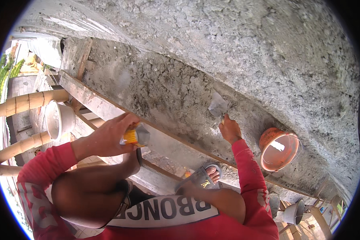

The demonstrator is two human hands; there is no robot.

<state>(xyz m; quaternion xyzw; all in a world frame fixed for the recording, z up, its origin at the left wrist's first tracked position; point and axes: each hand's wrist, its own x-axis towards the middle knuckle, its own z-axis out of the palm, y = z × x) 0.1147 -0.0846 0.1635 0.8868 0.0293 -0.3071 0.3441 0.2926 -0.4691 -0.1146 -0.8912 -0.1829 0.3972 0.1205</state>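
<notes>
My left hand (110, 136) is closed around a small yellow-and-grey container (135, 137), perhaps a plastic cup or packet; its exact kind is blurred. It is raised above my bent knee, on the near side of a wooden board. Farther right, my right hand (230, 130) grips the handle of a trowel (217, 105). The trowel's pale, mortar-smeared blade points away from me, over a rough grey mortar surface (156, 86). To the right of that hand an orange bucket (267, 154) is tilted with its mouth toward me.
A rough concrete wall (268, 52) slopes across the far side. The long wooden board (104, 106) edges the mortar strip. Bamboo poles (30, 105) and a white bucket (66, 120) are at the left. A grey bucket (294, 212) stands lower right. My sandalled foot (202, 180) rests below the board.
</notes>
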